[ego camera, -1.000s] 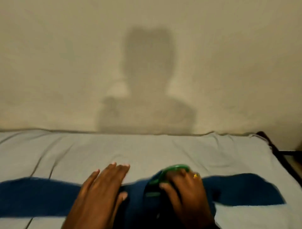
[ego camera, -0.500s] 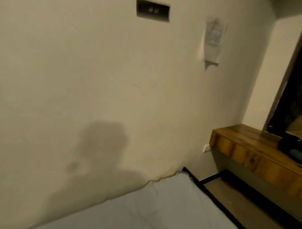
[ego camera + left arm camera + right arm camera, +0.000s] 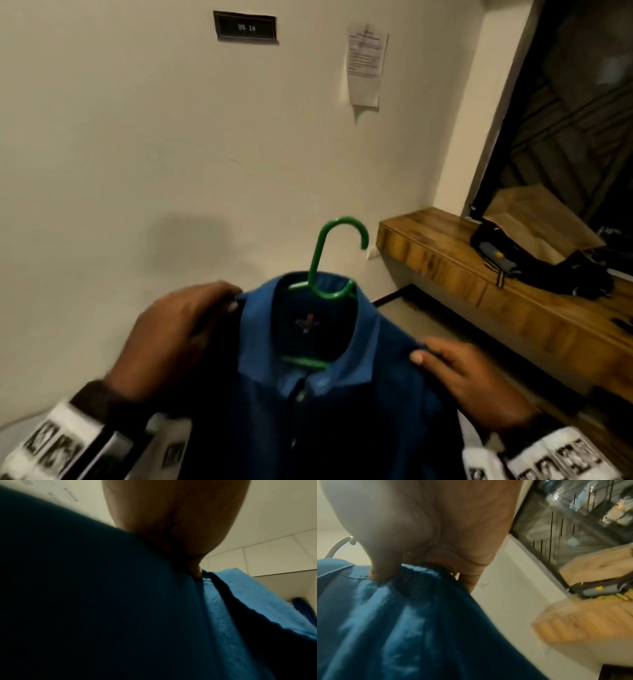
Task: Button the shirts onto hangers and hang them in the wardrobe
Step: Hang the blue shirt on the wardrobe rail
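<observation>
While both hands carry dark blue button-front cotton shirt [image 3: 329, 411] on green plastic hanger [image 3: 337, 257]: left hand [image 3: 171, 339] pinches left shoulder, right hand [image 3: 469, 380] pinches right. Keep shoulders level, hook upright, clear of wooden bench [image 3: 513, 294] at right. Wardrobe unseen.

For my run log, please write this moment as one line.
left hand: grips shoulder of dark blue collared shirt | right hand: grips other shoulder | green plastic hanger: inside collar, hook up | wardrobe: not visible
</observation>
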